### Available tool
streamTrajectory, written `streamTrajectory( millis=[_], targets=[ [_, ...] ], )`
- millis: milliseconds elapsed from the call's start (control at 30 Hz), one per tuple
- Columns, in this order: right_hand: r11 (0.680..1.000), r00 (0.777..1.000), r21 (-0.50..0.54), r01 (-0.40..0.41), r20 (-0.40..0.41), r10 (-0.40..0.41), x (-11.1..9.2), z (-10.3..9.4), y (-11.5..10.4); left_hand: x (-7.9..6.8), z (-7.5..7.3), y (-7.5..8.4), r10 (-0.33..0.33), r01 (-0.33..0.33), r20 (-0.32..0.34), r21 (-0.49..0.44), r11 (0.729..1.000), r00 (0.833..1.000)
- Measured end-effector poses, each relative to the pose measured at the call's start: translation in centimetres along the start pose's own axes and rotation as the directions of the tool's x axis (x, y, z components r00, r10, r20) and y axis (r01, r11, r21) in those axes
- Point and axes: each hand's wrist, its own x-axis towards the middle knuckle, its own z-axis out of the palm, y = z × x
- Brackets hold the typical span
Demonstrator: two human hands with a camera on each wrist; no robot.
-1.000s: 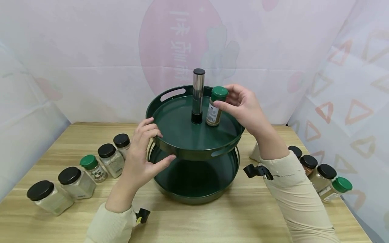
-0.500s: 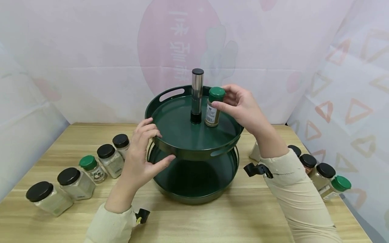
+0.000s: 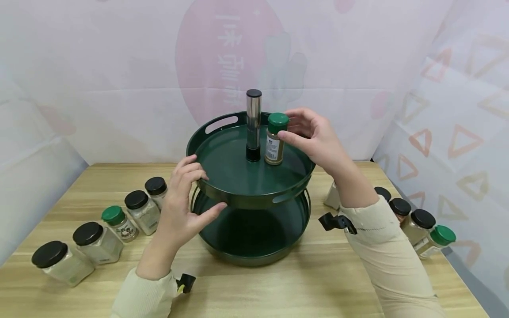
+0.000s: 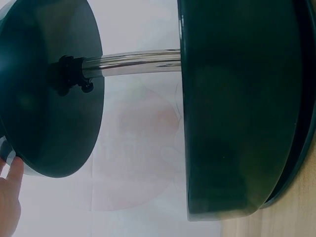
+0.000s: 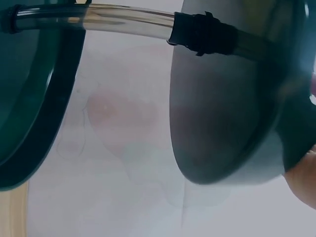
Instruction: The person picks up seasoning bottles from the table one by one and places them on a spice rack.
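Ideally, the right hand, pinching the jar between its fingers, should release it upright; the left hand, spread wide, grips the upper tray.

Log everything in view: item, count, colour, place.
Table: one, light wood, foreground
Backdrop: whitish, three sides
Post: one, silver and black, centre
Upper tray: one, dark green, around post
Lower tray: one, dark green, beneath it
Held jar: one, green lid, right of post
Left jars: five, four black lids, one green, table's left
Right jars: four visible, three black lids, one green, table's right
Pale object: one, partly hidden, right of trays
Wrist mounts: two, black, wrists
Sleeves: two, cream, arms
Left hand: one, at upper tray's rim
Right hand: one, on held jar
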Motion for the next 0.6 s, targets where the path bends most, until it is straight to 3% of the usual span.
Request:
streamTrajectory(
  millis=[133,267,467,600],
  targets=[
    [0.999,0.996,-0.031,0.043,-0.083,-0.045,-1.4,-0.8,0.1,0.1,0.0,0.0,0.012,-0.012,-0.005,-0.005,1.0,1.0],
    [0.996,0.975,0.007,0.094,-0.204,-0.091,-3.5,-2.0,0.1,0.2,0.0,0.1,0.021,-0.022,-0.008,-0.008,1.0,1.0],
    [0.96,0.911,0.154,0.234,-0.38,-0.161,-7.0,-4.3,0.6,0.5,0.0,0.1,0.024,-0.024,-0.008,-0.005,1.0,1.0],
    [0.936,0.862,0.179,0.303,-0.471,-0.188,-9.4,-5.9,1.2,0.5,0.0,0.1,0.016,-0.016,-0.004,-0.002,1.0,1.0]
  ],
)
